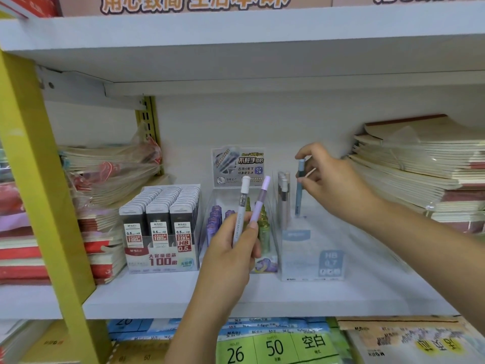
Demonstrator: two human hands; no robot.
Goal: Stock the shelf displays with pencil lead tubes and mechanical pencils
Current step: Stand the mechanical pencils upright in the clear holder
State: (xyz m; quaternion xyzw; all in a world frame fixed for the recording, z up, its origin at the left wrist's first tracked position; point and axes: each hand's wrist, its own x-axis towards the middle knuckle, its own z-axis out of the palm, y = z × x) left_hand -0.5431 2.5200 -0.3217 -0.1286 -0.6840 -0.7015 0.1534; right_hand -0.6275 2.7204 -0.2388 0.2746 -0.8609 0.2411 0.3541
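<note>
My left hand (231, 248) grips two upright lead tubes, a white one (242, 203) and a lilac one (259, 198), in front of the middle display. My right hand (328, 179) pinches the top of a blue tube (299, 190) and holds it upright inside the clear display box (312, 261) marked HB 0.7. Several pale tubes (283, 195) stand at the back left of that box. The middle clear display (265, 264) holds purple and green tubes. A display of black 0.5 lead cases (160, 224) stands to the left.
The white shelf board (157, 298) carries stacks of notebooks at the far left (105, 232) and far right (420, 174). A yellow upright post (39, 179) stands at the left. Another shelf sits close overhead. Paper packs (275, 345) lie on the shelf below.
</note>
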